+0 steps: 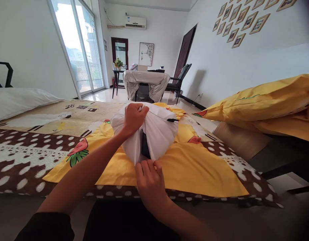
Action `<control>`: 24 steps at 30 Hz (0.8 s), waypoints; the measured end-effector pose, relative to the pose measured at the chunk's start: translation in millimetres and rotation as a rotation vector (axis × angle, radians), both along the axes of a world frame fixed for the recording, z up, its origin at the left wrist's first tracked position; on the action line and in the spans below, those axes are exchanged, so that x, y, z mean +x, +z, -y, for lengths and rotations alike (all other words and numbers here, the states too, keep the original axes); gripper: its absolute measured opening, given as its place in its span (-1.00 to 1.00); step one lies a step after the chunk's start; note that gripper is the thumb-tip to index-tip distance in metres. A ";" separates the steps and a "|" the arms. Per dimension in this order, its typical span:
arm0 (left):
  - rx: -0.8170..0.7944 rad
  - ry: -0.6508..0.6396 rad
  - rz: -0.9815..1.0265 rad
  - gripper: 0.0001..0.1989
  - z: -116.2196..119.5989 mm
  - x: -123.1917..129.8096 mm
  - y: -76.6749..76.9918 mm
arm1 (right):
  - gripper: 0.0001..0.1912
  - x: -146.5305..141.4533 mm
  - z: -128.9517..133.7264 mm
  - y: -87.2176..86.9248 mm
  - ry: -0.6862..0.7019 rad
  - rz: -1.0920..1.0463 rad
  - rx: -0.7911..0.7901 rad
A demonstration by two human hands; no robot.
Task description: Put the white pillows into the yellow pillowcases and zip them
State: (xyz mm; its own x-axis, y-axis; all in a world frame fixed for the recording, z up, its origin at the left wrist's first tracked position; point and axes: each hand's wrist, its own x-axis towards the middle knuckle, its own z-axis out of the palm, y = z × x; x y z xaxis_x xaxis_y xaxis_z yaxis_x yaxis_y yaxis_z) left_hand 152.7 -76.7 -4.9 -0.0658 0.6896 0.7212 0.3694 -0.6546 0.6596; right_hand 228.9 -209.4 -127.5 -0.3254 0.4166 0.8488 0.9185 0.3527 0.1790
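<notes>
A plump white pillow (161, 139) stands bunched up in front of me, on a yellow pillowcase (199, 167) with strawberry prints. My left hand (134, 116) is closed in a fist on the pillow's top, gathering its cloth. Lower down, my right hand (151, 180) pinches the near edge of the same pillow. Between the two hands the white cloth parts in an upright gap. Dark blue material (145, 145) shows in this gap; I cannot tell what it is. A small black patch (172, 120) shows at the pillow's right side.
Beneath everything lies a brown and beige patterned blanket (23, 160). Another white pillow (21, 102) rests at the left, and a yellow printed pillow (264, 102) at the right. Farther back stand a covered table (146, 76) and a dark chair (180, 78).
</notes>
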 end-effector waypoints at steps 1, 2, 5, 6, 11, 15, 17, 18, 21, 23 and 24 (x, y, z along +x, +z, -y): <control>-0.003 -0.011 0.005 -0.68 1.7 0.8 0.0 | -0.65 -0.3 -1.0 -1.9 -0.009 0.000 0.003; -0.001 -0.020 0.010 -0.68 4.2 1.9 0.1 | -0.65 -0.7 -2.7 -4.2 -0.014 0.002 0.007; 0.060 -0.037 -0.016 -0.65 12.8 7.3 0.8 | -0.67 -2.1 -11.2 -11.3 -0.010 -0.007 0.014; 0.099 -0.035 -0.039 -0.64 14.9 9.4 1.2 | -0.70 -2.7 -14.0 -12.9 -0.006 -0.016 0.010; 0.224 0.035 -0.110 -0.61 8.5 16.2 2.6 | -0.75 -5.7 -14.5 -10.2 0.013 -0.116 -0.063; 0.150 0.038 -0.087 -0.62 -6.8 14.3 -0.5 | -0.73 -3.3 -9.8 -1.7 0.057 -0.166 -0.092; 0.076 0.011 -0.056 -0.64 -11.7 12.8 -2.9 | -0.76 -0.6 -10.9 0.7 0.115 -0.220 -0.089; 0.048 0.001 -0.035 -0.65 -13.0 12.4 -3.8 | -0.77 0.4 -11.7 1.2 0.143 -0.249 -0.084; 0.016 -0.021 0.021 -0.66 -11.9 12.1 -3.6 | -0.75 -0.2 -8.4 -0.4 0.181 -0.286 -0.061; 0.025 -0.034 0.034 -0.67 -8.0 11.4 -0.4 | -0.71 -3.3 0.8 -2.6 0.211 -0.266 -0.047; 0.037 -0.035 0.037 -0.66 -5.7 10.3 2.2 | -0.69 -4.6 6.9 -3.2 0.240 -0.247 -0.044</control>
